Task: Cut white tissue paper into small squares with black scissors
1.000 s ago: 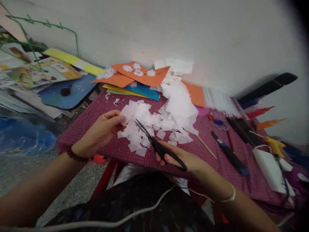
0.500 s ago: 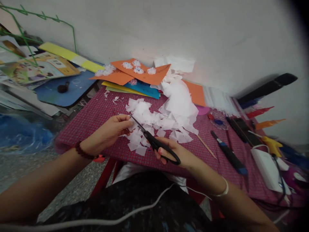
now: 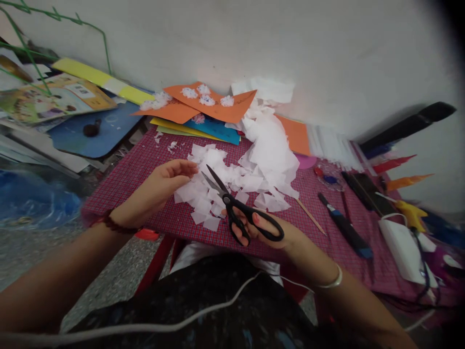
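"Two blades (image 3: pixel 216 180) standing apart in a V: where are those scissors (image 3: pixel 227 199)?"

"Over the white paper scraps (image 3: pixel 207 215), near the front edge of the table, tips pointing away from the person."

"What has hold of them?"

"The right hand (image 3: pixel 271 229). Its thumb is in one black handle loop, with fingers curled around the other."

"And the left hand (image 3: pixel 169 178)?"

"Just beside the tips, thumb and fingers apart. I can't tell whether a bit of paper touches the fingertips."

"What lies around them?"

"The scraps spread over a red checked cloth (image 3: pixel 127 182) up to a heap of larger white sheets (image 3: pixel 271 145). To the right of the scraps lies a thin wooden stick (image 3: pixel 311 217), then a black-and-blue cutter (image 3: pixel 349 231)."

"At the back?"

"Orange sheets (image 3: pixel 232 115) bearing frilly white pieces (image 3: pixel 208 100). They lie on top of blue paper (image 3: pixel 221 130) and yellow paper (image 3: pixel 181 128), near the wall (image 3: pixel 181 43)."

"Farther left?"

"A blue board (image 3: pixel 72 145) with a dark brush-like thing (image 3: pixel 90 129) on it, and a picture book (image 3: pixel 54 97) partly over its far side."
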Motion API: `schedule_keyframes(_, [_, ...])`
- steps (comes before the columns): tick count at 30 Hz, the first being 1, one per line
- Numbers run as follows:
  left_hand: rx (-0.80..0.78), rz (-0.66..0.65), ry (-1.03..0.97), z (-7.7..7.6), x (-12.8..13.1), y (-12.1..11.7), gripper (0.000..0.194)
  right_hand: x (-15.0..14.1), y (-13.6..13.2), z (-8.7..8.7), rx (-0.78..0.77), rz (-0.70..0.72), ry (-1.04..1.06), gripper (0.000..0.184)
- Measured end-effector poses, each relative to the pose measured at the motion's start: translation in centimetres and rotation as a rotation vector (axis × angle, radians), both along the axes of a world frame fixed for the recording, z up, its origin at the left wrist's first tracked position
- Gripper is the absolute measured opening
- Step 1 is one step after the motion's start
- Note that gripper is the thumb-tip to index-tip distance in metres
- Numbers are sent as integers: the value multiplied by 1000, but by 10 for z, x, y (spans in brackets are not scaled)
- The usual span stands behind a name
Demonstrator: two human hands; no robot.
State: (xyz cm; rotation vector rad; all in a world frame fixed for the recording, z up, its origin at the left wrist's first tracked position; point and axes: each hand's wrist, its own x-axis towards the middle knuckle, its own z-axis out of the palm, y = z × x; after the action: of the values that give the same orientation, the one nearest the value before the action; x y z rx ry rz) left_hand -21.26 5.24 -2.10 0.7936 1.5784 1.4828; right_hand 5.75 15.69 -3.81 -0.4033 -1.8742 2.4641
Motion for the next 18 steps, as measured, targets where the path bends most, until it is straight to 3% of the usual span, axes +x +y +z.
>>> schedule_keyframes(4, [19, -57, 10, -4, 1, 3, 32, 6, 3, -6, -97, 7, 41, 74])
schedule_keyframes(9, [88, -270, -73, 1, 18, 14, 68, 7, 4, -8, -156, 75, 105, 73])
schedule_keyframes(12, [110, -287, -68, 3, 25, 25, 68, 7, 6, -9, -215, 102, 142, 70])
schedule_keyframes(15, [96, -186, 129, 1, 18, 33, 62, 18, 11, -7, -220, 53, 170, 70])
schedule_keyframes(18, [-3, -109, 653, -1, 7, 30, 64, 40, 16, -3, -204, -89, 141, 71])
